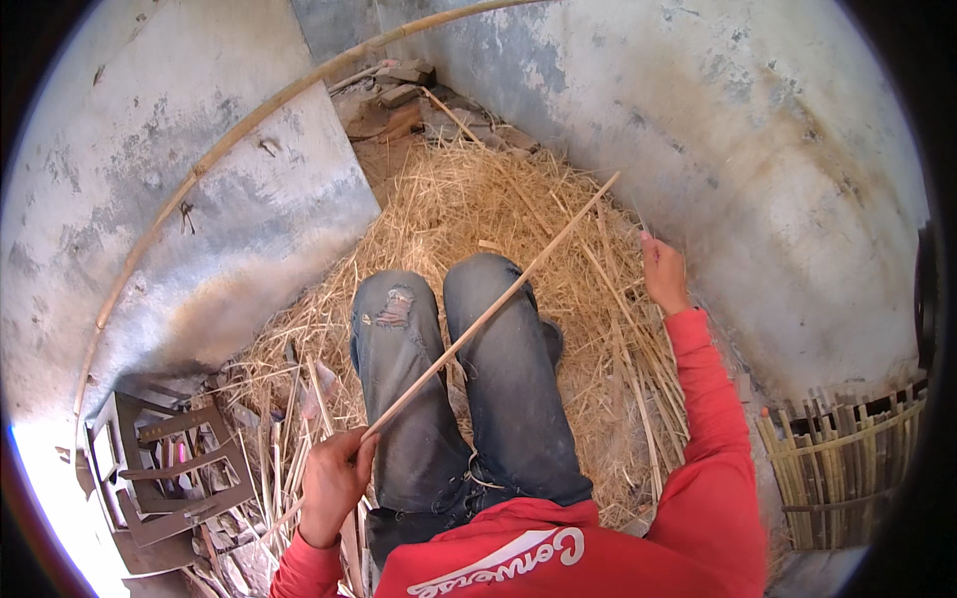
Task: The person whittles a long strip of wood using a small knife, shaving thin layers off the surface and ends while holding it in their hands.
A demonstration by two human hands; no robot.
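Observation:
My left hand (331, 486) is closed around the lower part of a long, thin bamboo strip (490, 313). The strip slants up and to the right across both of my thighs, and its far end stands above the shavings. Out to the right, near the wall, my right hand (666, 273) is raised with its fingers pinched together, apart from the strip. A faint thin line shows at its fingertips, too fine to name. My knees (482, 280) are bent in front of me, in worn grey jeans.
Pale shavings (419, 204) heap around my legs, with loose strips (638, 384) at the right. A dark wooden frame (179, 468) lies at the left, and a slatted bamboo basket (845, 464) stands at the right. A bent pole (214, 154) arches along the stained walls; bricks (401, 95) fill the far corner.

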